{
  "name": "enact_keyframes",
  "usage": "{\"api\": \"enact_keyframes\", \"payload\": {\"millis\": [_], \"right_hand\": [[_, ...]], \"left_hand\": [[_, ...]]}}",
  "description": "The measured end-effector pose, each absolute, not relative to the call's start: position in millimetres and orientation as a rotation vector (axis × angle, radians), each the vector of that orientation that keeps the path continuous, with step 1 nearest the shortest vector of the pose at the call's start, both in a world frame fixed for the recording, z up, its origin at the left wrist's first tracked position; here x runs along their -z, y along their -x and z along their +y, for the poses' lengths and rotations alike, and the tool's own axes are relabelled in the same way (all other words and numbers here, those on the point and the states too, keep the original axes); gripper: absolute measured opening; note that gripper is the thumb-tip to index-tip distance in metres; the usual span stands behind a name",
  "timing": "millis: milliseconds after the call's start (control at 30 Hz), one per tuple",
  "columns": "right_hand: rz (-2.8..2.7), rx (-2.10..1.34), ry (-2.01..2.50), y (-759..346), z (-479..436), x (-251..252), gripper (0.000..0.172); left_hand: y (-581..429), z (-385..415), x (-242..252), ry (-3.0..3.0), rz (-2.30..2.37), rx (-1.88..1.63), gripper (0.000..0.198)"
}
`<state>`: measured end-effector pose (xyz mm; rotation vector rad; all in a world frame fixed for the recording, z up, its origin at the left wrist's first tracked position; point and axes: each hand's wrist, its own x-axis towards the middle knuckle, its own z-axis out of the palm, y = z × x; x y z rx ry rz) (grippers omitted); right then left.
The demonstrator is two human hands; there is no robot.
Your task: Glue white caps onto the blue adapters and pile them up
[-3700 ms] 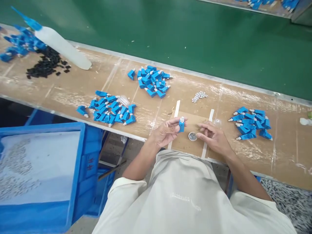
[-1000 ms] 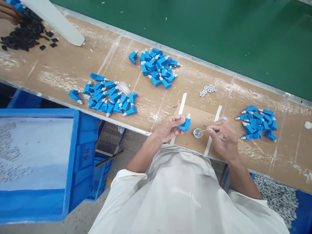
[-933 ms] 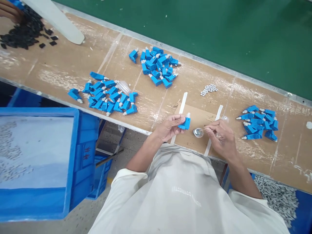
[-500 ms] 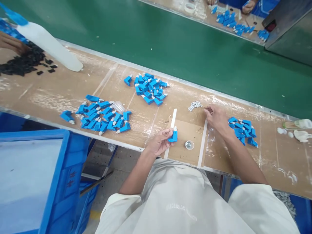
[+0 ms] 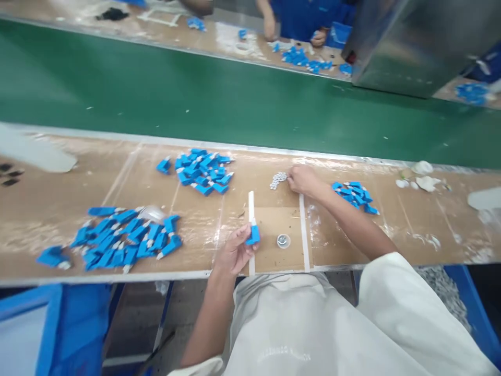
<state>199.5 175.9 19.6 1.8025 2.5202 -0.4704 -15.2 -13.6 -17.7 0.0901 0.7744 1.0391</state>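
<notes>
My left hand (image 5: pixel 236 248) pinches a blue plastic part with a white tip (image 5: pixel 253 235), held upright above the cardboard near the left white tape strip. My right hand (image 5: pixel 302 180) reaches to the right edge of a small pile of grey-white bits (image 5: pixel 278 179). Its fingers are drawn together, and whatever may be between them is hidden. Between the two tape strips stands a small round clear cup (image 5: pixel 283 241) with something shiny inside.
Piles of similar blue parts lie at the left (image 5: pixel 129 237), at the back (image 5: pixel 203 171) and by my right forearm (image 5: pixel 355 196). A green belt (image 5: pixel 235 109) runs behind the bench. Beyond it, a co-worker (image 5: pixel 305 21) handles blue parts. A blue crate (image 5: pixel 78 324) stands lower left.
The view has swung to the right, bringing more of the far bench into sight. My right hand has come up against the pile of small bits; my left still holds the blue part.
</notes>
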Motion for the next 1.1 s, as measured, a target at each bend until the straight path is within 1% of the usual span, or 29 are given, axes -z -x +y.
{"api": "enact_keyframes", "payload": {"millis": [133, 200, 267, 367, 400, 433, 467, 533, 567, 600, 733, 900, 1000, 1100], "right_hand": [[2.486, 0.655, -1.952, -195.7, 175.9, -25.2, 0.009], [2.509, 0.800, -1.991, -197.3, 171.7, -31.3, 0.003], [2.540, 1.012, -1.972, -201.2, 163.2, -39.2, 0.014], [2.589, 1.368, -1.846, -210.6, 143.1, -51.1, 0.022], [2.589, 1.512, -1.799, -213.8, 134.2, -54.5, 0.023], [2.554, 1.729, -1.755, -216.4, 124.3, -57.6, 0.024], [2.451, 2.032, -1.712, -218.1, 113.6, -60.5, 0.025], [2.163, 2.523, -1.633, -218.2, 91.9, -65.9, 0.028], [2.034, 2.679, -1.605, -216.8, 81.8, -68.6, 0.029], [1.959, 2.752, -1.594, -214.7, 72.9, -71.2, 0.030], [1.871, 2.839, -1.567, -206.7, 50.8, -79.5, 0.032], [1.968, 2.787, -1.576, -203.5, 43.6, -81.0, 0.034], [2.191, 2.646, -1.658, -202.2, 40.3, -80.9, 0.033], [2.550, 2.381, -1.684, -201.4, 35.9, -83.4, 0.026]], "left_hand": [[18.5, -13.0, 21.4, -0.070, 0.820, -1.010, 0.021], [17.0, -13.2, 18.8, -0.058, 0.842, -1.027, 0.016], [13.6, -13.5, 12.4, -0.067, 0.840, -1.062, 0.017], [5.1, -11.8, -2.2, -0.131, 0.781, -1.111, 0.028], [1.4, -10.7, -7.4, -0.163, 0.755, -1.122, 0.034], [-2.7, -9.5, -12.3, -0.195, 0.732, -1.127, 0.039], [-7.1, -8.2, -16.8, -0.224, 0.714, -1.129, 0.044], [-15.8, -5.7, -23.6, -0.271, 0.690, -1.124, 0.051], [-19.8, -4.7, -25.9, -0.289, 0.682, -1.115, 0.052], [-23.4, -3.8, -27.4, -0.304, 0.675, -1.106, 0.053], [-31.4, -2.5, -29.5, -0.360, 0.635, -1.069, 0.053], [-31.7, -4.6, -30.3, -0.379, 0.630, -1.056, 0.052], [-29.5, -4.9, -34.2, -0.358, 0.633, -1.029, 0.052], [-26.5, -3.1, -41.9, -0.321, 0.658, -0.930, 0.045]]}}
